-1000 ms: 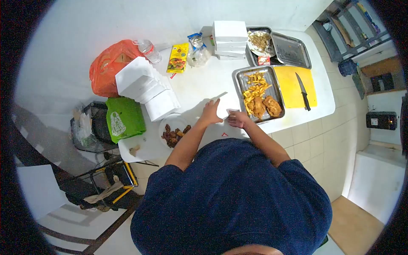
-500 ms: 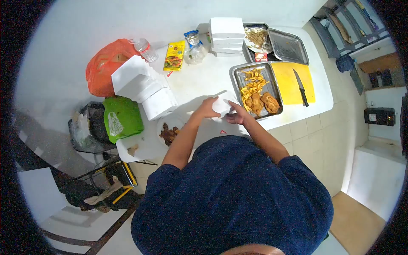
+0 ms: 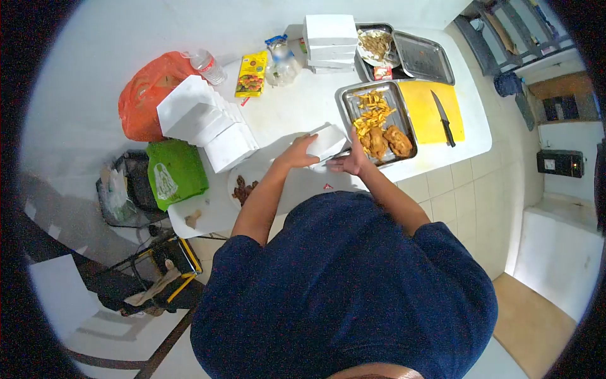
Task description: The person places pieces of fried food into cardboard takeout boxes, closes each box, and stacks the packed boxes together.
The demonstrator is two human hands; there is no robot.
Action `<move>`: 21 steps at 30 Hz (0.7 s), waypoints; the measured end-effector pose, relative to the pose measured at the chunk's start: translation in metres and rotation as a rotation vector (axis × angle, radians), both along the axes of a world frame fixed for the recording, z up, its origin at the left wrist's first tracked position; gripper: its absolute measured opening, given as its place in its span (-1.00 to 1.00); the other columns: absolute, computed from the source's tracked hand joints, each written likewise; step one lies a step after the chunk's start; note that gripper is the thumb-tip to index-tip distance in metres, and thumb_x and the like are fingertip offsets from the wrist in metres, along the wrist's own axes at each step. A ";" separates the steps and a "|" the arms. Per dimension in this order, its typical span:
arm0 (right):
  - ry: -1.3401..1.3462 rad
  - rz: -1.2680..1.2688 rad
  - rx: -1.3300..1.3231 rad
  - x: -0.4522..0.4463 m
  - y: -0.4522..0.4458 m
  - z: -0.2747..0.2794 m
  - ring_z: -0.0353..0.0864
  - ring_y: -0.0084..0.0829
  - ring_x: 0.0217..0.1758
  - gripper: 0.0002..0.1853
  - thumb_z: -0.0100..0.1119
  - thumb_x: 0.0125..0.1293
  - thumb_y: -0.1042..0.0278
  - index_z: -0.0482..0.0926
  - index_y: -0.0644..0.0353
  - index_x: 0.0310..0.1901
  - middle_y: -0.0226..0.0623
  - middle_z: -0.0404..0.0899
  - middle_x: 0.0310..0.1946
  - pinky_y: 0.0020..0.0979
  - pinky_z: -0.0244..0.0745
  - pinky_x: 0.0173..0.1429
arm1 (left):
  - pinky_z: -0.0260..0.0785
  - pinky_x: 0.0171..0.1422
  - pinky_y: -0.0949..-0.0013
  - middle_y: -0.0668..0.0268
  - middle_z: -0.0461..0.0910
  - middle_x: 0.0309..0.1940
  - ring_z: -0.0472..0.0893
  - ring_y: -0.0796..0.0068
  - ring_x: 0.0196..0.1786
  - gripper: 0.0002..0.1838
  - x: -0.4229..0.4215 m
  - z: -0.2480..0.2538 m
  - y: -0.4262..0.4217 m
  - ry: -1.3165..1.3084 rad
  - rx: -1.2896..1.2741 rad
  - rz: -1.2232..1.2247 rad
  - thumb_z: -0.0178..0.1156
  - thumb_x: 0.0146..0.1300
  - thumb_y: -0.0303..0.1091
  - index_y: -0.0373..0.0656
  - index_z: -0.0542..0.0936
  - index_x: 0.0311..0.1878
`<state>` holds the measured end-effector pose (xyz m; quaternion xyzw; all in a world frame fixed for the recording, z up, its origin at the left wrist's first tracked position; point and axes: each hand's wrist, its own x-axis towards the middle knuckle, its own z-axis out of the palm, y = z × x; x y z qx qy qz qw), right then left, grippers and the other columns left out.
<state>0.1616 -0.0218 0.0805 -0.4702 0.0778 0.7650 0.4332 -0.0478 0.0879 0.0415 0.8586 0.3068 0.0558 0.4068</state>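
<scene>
A small white box [image 3: 327, 141] stands on the white table [image 3: 290, 114] in front of me, its lid side up. My left hand [image 3: 298, 152] wraps its thumb and fingers round the box's left side. On the right, my right hand [image 3: 352, 158] is beside the box with thumb raised and fingers spread; whether it touches the box is unclear. Just beyond it lies a metal tray [image 3: 410, 134] with fries [image 3: 374, 114] and fried chicken pieces [image 3: 398, 141]. Dark pieces of meat [image 3: 243, 190] sit on a plate left of my left forearm.
White boxes [image 3: 230, 146] are stacked at left, others [image 3: 330, 30] at the back. A knife [image 3: 444, 120] lies on a yellow board [image 3: 416, 101]. A bottle [image 3: 208, 66], yellow packet [image 3: 251, 74], orange bag [image 3: 142, 101] and green bag [image 3: 189, 170] are at left.
The right hand has turned, its thumb lifting and its fingers spreading beside the box. The left hand remains at the box's left side. The whole view has shifted slightly.
</scene>
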 end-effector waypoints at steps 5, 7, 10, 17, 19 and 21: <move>0.022 -0.080 -0.001 -0.004 -0.001 -0.001 -0.14 0.36 0.48 0.28 -0.32 -0.11 -0.85 -0.15 -0.05 0.51 0.28 -0.25 0.47 0.39 -0.28 0.40 | 0.12 0.47 0.16 -0.10 0.32 0.32 0.32 -0.02 0.37 -0.13 0.002 0.003 -0.002 -0.057 -0.052 0.013 0.36 -0.03 -0.13 -0.28 0.30 0.36; 0.004 -0.106 -0.045 -0.007 0.001 -0.006 -0.11 0.39 0.45 0.24 -0.40 -0.08 -0.85 -0.13 -0.06 0.51 0.33 -0.17 0.44 0.35 -0.23 0.41 | 0.15 0.46 0.21 -0.07 0.33 0.32 0.34 0.05 0.37 -0.20 0.004 0.020 -0.005 -0.063 -0.088 -0.007 0.33 0.05 -0.16 -0.29 0.31 0.35; -0.012 -0.088 -0.037 -0.008 -0.001 -0.008 -0.08 0.38 0.45 0.20 -0.41 -0.02 -0.82 -0.15 -0.07 0.51 0.32 -0.18 0.44 0.36 -0.18 0.39 | 0.20 0.39 0.27 -0.03 0.40 0.25 0.40 0.13 0.30 -0.29 0.007 0.015 -0.003 -0.148 -0.261 0.068 0.28 0.10 -0.18 -0.33 0.37 0.30; -0.059 -0.087 -0.054 -0.010 -0.001 -0.002 -0.01 0.39 0.43 0.12 -0.35 0.10 -0.72 -0.25 -0.07 0.51 0.33 -0.21 0.45 0.37 -0.07 0.37 | 0.38 -0.20 0.40 0.24 0.58 -0.35 0.51 0.45 -0.33 -0.55 0.006 0.024 0.025 -0.116 -0.695 0.410 0.06 0.27 -0.08 -0.27 0.61 -0.01; -0.063 -0.096 -0.071 -0.009 -0.001 -0.006 -0.01 0.39 0.43 0.10 -0.34 0.12 -0.70 -0.24 -0.07 0.51 0.31 -0.22 0.45 0.36 -0.05 0.36 | 0.34 -0.29 0.40 0.25 0.56 -0.33 0.46 0.48 -0.41 -0.56 0.005 0.025 0.029 -0.132 -0.812 0.545 0.05 0.27 -0.04 -0.24 0.61 -0.04; -0.064 -0.048 -0.039 -0.008 -0.002 -0.018 -0.03 0.38 0.45 0.08 -0.36 0.13 -0.69 -0.24 -0.09 0.51 0.29 -0.22 0.46 0.36 -0.05 0.37 | 0.38 -0.22 0.33 0.23 0.57 -0.22 0.50 0.42 -0.34 -0.53 0.003 0.025 0.026 -0.204 -0.759 0.607 0.06 0.26 0.02 -0.17 0.60 0.00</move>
